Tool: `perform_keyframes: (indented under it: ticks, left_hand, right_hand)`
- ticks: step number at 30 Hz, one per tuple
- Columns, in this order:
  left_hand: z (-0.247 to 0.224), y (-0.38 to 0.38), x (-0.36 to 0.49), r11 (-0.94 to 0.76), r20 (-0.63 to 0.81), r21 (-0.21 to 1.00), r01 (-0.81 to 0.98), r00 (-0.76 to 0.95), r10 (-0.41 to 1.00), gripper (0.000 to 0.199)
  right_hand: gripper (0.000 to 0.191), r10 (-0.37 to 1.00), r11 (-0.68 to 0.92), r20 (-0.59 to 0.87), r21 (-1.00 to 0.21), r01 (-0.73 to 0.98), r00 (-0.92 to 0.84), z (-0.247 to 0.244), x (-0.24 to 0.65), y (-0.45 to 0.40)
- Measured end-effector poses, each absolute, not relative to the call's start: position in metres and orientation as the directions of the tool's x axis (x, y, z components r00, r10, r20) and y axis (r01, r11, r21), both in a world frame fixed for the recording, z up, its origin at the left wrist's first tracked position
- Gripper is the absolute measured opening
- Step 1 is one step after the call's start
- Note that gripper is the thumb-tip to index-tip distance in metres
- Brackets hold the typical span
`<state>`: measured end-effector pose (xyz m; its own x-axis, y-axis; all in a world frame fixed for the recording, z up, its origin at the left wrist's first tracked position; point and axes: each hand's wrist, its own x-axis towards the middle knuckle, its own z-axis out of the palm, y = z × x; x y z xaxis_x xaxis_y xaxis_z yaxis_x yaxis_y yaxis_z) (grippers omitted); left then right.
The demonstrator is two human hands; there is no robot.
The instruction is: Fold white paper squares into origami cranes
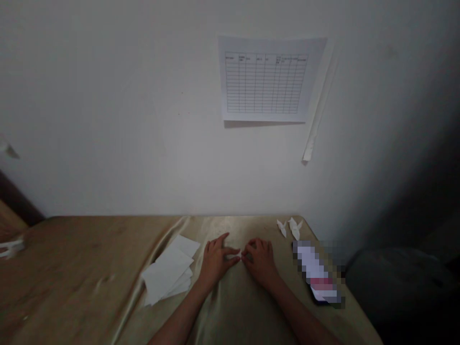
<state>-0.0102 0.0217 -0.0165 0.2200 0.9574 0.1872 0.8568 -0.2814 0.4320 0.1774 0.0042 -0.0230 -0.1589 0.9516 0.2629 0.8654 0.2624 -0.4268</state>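
A: Both grips look narrow, don't they?
B: Yes. The left hand (218,258) pinches a small white piece (237,256) between thumb and forefinger, and the right hand (259,259) has its fingertips bunched at the other end.
A: Where does the piece sit?
B: Between the two hands, low over the cloth (82,273). Whether it touches the cloth I can't tell; fingers cover most of it.
A: How would it handle?
B: It looks like paper, so I'd expect next to no weight, some stiffness along any crease, softness elsewhere, and a readiness to crumple or tear. The paper itself shouldn't be slippery, but the cloth has a sheen and may let it slide. I'd hold it lightly by its edges, fingertips only.
A: Any containers?
B: None that I can make out. The sheets (168,270) lie loose, overlapping, left of the left hand. Two folded figures (294,230) sit beyond the right hand, near the phone (316,275).
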Motion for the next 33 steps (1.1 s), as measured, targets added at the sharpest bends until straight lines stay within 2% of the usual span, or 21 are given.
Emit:
perform_keyframes:
  ticks: [14, 25, 33]
  left_hand:
    - [-0.0166, 0.0226, -0.0096, -0.276, 0.189, 0.432, 0.859, 0.213, 0.959, 0.025]
    - [-0.0227, 0.0238, -0.0111, -0.283, 0.204, 0.445, 0.850, 0.211, 0.956, 0.025]
    - [-0.0208, 0.0240, -0.0108, -0.285, 0.192, 0.431, 0.856, 0.222, 0.956, 0.026]
  right_hand:
    - [0.012, 0.964, 0.225, 0.223, -0.396, 0.890, -0.145, -0.0202, 0.1758, 0.0065]
    - [0.016, 0.955, 0.246, 0.263, -0.440, 0.863, -0.138, -0.0210, 0.1774, 0.0027]
    - [0.015, 0.959, 0.257, 0.239, -0.492, 0.832, -0.155, -0.0168, 0.1813, 0.0038]
